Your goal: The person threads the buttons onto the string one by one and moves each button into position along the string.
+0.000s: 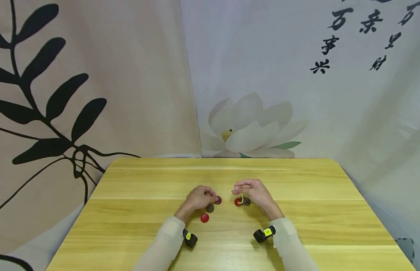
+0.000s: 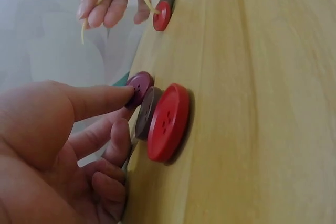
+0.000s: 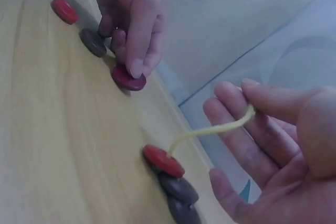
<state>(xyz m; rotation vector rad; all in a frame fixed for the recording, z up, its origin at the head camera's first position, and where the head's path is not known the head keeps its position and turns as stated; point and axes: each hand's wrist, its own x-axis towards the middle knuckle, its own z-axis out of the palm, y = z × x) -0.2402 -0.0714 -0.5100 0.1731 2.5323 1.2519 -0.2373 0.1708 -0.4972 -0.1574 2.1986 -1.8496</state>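
Yellow cord point(image 3: 210, 130) to the right of the purple button point(image 2: 142, 85), one in each of my hands

I have the purple button in my left hand point(image 1: 199, 197), thumb on its holed face and a finger at its far side, the grip nearly closed; whether the button is lifted off the worktop point(image 1: 145, 210) I cannot tell. My right hand point(image 1: 255, 192) is up to the right of the button and a little farther from me, thumb and finger pinching the cord near its tip, the other fingers loosely spread.

What matters, I judge, is how the tip stands to the purple button: the short end past my right fingertips points left, toward the button's side, but sits farther out from me and apart from it. My right hand is the nearer one to that tip.

The cord's long axis bends. To the right of the purple button it rises in a curve from the strung red button point(image 3: 163, 162) to my right fingers; past the dark buttons point(image 3: 178, 188) behind that one, it trails farther right. The loose brown button point(image 2: 147, 114) lies just left of the purple one and closer to me, the loose red button point(image 2: 169, 123) closer again.
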